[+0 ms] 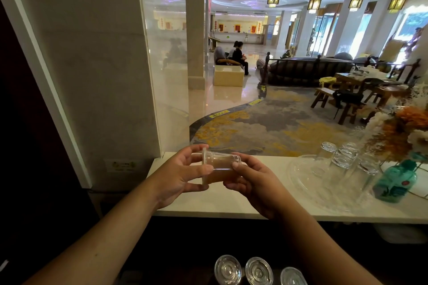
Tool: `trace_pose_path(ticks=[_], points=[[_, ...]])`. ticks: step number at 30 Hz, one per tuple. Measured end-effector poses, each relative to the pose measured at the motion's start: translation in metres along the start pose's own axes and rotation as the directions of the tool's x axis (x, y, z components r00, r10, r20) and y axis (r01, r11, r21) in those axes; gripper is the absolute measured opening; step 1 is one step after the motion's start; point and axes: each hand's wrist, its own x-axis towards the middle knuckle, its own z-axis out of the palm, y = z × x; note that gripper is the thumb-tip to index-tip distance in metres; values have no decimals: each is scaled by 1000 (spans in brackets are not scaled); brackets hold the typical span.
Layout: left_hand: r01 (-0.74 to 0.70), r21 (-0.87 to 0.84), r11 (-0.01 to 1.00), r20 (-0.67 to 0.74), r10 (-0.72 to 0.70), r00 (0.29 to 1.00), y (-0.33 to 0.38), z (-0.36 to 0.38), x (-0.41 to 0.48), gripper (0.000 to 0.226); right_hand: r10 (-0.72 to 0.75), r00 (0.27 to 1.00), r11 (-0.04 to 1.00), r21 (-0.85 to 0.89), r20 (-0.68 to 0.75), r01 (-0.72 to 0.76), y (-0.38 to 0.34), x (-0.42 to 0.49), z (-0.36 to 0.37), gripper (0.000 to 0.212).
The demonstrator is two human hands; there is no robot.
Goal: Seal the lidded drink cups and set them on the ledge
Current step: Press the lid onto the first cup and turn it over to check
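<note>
A clear plastic cup (220, 165) with brown drink in it lies on its side in the air above the white ledge (231, 206), lid end to the left. My left hand (183, 173) grips the lid end, with the thumb on the cup wall. My right hand (250, 180) holds the base end with curled fingers. Three more lidded clear cups (228, 269) (259, 271) (293, 276) stand in a row in the dark area below the ledge, seen from above at the bottom edge.
On the right of the ledge a clear round tray (308, 183) carries several upturned glasses (342, 157). A teal bottle (393, 180) and a flower arrangement (403, 127) stand further right. A marble pillar (92, 76) rises at the left. A lobby with seated people lies beyond.
</note>
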Motion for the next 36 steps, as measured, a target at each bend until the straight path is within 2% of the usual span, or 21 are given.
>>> trace_pose_path(ticks=[2,5,8,11,14,20,36], points=[[2,-62,998,-13,-3,1000,-2,2,1,69,-23,1000,999,-29,-1,23,-3,1,1,40],[32,-283,959,-21,-40,999,-11,8,1,64,-119,993,983,-143,7,119,-16,2,8,37],[108,-555,825,17,-119,993,-23,19,-1,67,-220,974,906,-360,46,221,-38,3,21,41],[185,-701,688,88,-175,981,-30,31,-7,73,-280,955,766,-577,99,284,-58,6,34,49],[184,-750,635,91,-176,980,-35,41,-10,76,-281,948,667,-679,152,306,-71,10,44,49],[148,-782,605,54,-170,984,-35,48,-11,71,-280,939,557,-763,200,329,-75,17,51,49],[157,-798,582,86,-148,985,-36,42,-13,72,-260,936,553,-758,237,346,-73,20,56,45]])
